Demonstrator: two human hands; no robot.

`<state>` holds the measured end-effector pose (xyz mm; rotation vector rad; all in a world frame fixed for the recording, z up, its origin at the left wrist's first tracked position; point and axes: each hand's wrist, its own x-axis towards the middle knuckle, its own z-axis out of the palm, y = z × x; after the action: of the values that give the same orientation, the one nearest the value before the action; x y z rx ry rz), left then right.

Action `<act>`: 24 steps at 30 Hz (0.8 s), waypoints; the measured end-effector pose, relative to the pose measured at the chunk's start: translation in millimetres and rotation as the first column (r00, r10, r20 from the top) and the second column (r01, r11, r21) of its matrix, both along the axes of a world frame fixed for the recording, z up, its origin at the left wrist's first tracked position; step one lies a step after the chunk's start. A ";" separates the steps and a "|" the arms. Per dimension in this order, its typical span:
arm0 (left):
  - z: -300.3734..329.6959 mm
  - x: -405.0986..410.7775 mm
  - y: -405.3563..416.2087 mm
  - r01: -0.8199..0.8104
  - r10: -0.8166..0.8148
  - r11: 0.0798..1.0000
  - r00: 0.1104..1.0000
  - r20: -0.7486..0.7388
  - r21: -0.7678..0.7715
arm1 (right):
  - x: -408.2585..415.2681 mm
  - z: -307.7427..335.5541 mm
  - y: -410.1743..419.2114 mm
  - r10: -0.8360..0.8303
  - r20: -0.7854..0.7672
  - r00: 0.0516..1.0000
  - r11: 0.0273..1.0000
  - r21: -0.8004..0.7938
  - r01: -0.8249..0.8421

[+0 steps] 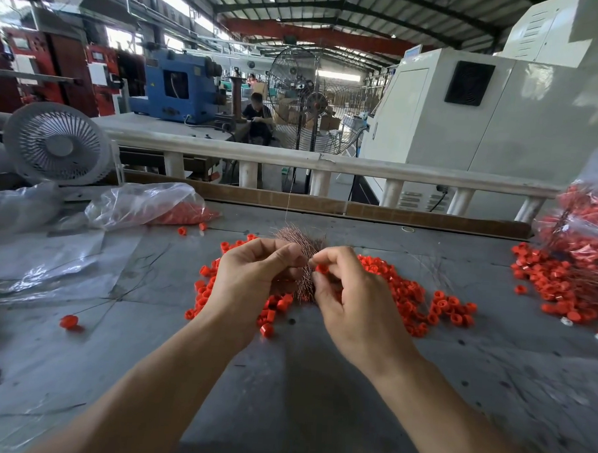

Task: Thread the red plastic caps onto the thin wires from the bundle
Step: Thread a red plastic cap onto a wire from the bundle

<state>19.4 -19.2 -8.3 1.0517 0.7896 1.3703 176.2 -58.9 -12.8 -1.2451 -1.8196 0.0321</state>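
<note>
My left hand grips a bundle of thin copper-coloured wires that fans out above my fingers, and one single wire sticks straight up from it. My right hand pinches a red plastic cap between thumb and fingers, right beside the bundle. Both hands hover over a loose pile of red caps spread on the grey table. The lower part of the bundle is hidden behind my hands.
A clear bag with red caps lies at the back left, a white fan behind it. At the right edge, a bag and heap of caps on wires. One cap sits alone at the left. A white rail borders the table.
</note>
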 end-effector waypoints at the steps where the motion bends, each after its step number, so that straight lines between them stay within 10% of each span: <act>1: 0.9 0.1 -0.2 0.005 -0.005 1.000 1.000 0.013 0.000 | 0.6 -1.1 1.0 0.012 -0.008 1.000 1.000 -0.007 -0.012; 11: 4.2 -1.7 -0.1 0.034 -0.036 0.998 0.998 0.047 0.054 | 3.9 -4.0 4.1 0.116 -0.404 0.907 0.966 -0.165 -0.197; 24: 5.7 -6.9 0.4 -0.106 0.102 0.993 0.992 0.074 0.047 | 3.6 -4.4 1.3 0.051 -0.443 0.895 0.967 -0.201 -0.154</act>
<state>12.5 -18.8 -2.6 1.0062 0.7692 1.5156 179.9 -57.6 -17.2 -1.1816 -1.5114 0.5566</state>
